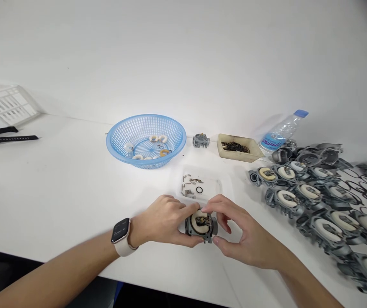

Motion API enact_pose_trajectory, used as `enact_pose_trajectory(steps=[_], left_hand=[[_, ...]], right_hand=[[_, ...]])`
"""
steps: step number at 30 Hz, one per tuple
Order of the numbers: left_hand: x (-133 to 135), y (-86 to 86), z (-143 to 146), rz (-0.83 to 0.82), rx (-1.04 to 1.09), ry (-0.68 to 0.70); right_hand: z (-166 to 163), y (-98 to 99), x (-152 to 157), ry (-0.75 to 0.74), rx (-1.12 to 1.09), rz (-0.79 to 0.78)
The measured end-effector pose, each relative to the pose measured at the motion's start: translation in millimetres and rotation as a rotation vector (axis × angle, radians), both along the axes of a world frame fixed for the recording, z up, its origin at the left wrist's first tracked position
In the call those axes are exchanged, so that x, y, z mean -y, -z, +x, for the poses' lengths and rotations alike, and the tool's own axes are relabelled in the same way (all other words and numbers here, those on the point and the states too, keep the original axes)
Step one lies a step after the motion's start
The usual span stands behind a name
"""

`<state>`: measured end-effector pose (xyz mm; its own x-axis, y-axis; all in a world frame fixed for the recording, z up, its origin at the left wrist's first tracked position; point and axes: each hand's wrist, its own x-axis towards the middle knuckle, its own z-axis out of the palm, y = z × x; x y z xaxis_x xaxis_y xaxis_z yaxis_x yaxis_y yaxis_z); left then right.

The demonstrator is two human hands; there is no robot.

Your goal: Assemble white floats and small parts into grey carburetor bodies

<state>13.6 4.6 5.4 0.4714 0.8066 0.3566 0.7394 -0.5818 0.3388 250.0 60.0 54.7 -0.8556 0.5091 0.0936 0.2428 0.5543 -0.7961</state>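
Both my hands hold one grey metal carburetor body (201,225) with a white float on top, near the front edge of the white table (58,188). My left hand (162,222), with a smartwatch on the wrist, grips its left side with curled fingers. My right hand (239,233) holds the right side, its thumb under the part and its fingertips pinching at the float's top. Just behind lies a clear tray (199,188) with small pins and a black O-ring.
A blue plastic basket (146,139) with white floats stands behind. Right of it sit a lone carburetor (201,140), a beige tray of black rings (237,147) and a lying water bottle (281,132). Several carburetors (314,201) and loose O-rings crowd the right side. A black strap (3,137) lies far left.
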Motion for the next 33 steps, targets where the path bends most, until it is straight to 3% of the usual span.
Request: enact_pose_trajectory(steps=[6,13,17,21,33], left_hand=[[0,-1.1,0,0.041,-0.015,-0.004],[1,-1.6,0,0.016,-0.004,0.002],[1,-1.9,0,-0.004,0.006,0.010],[0,-1.1,0,-0.011,0.001,0.009],[0,-1.6,0,-0.002,0.001,0.000]], right_hand=[[1,9.0,0,0.104,0.046,0.186],[4,4.7,0,0.093,0.057,0.090],[3,0.0,0,0.008,0.125,0.003],[2,-0.4,0,0.006,0.118,0.036],[3,12.3,1,-0.014,0.052,0.514]])
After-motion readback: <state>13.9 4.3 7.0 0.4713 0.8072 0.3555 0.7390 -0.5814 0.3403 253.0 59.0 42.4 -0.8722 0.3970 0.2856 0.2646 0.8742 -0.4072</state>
